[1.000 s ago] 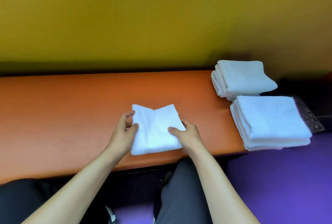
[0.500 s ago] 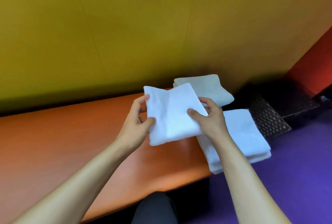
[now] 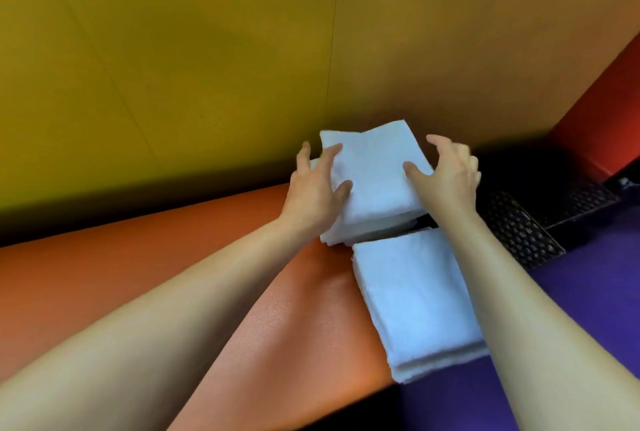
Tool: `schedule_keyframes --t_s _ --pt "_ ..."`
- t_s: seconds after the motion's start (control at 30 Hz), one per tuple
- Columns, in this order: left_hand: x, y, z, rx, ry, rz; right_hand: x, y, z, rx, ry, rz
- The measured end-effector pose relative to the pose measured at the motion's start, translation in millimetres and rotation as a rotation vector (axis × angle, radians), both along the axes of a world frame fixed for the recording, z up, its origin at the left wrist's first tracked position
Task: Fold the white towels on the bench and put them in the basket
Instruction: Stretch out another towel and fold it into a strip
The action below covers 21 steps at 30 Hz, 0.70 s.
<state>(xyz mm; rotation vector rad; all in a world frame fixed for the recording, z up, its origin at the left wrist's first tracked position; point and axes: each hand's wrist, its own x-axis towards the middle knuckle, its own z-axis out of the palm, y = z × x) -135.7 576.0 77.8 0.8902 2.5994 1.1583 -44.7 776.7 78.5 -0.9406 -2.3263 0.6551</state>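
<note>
Head view, hands: our left hand (image 3: 317,188) lay with fingers spread and nearly straight on the left side of the folded towel (image 3: 375,176); our right hand (image 3: 446,172) touched its right edge, fingers loosely bent and parting, so we judged both hands relaxed rather than clamped.
Head view, towel: the folded towel sat on top of the far stack (image 3: 367,231), at the right end of the bench (image 3: 145,278), against the wall (image 3: 242,67).
Head view, second stack: the near stack (image 3: 419,299) lay just beside the far one and overhung the bench's right end.
Head view, risk: we judged the top towel could slide off to the right if our hands left unevenly, since its near edge jutted past the layers below.
Head view, risk two: a forearm brushing the near stack could have tipped it onto the purple floor (image 3: 571,299).
Head view, edges: wall close behind, bench end close on the right.
Head view, open room: bare bench to the left and near side.
Head view, basket: we could only guess that the dark mesh piece (image 3: 519,233) at right was it.
</note>
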Motion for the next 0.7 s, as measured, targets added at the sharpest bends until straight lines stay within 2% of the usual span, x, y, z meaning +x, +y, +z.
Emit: schedule_keyframes --t_s 0.07,0.13,0.23,0.43,0.57,0.7 --pt "8.0 2.6 -13.4 -0.237 0.155 -0.079 1.2 -8.5 -19.2 0.209 0.001 0.020" --pt "13.3 1.0 -26.2 -0.348 0.183 -0.113 4.8 -20.6 -37.2 0.258 -0.034 0.151" --pt "14.6 -4.4 -31.7 -0.371 0.211 -0.113 11.6 -33.1 -53.9 0.260 -0.124 0.205" --pt "23.7 -28.0 -20.3 -0.403 0.324 -0.147 13.3 -46.9 -42.7 0.293 -0.059 0.223" --pt "37.8 -71.4 -13.4 -0.423 0.418 -0.133 17.3 -89.7 -30.8 0.276 -0.037 0.317" --pt "57.8 -133.0 -2.5 -0.439 0.429 -0.093 24.8 -144.3 -25.8 0.230 -0.031 0.385"
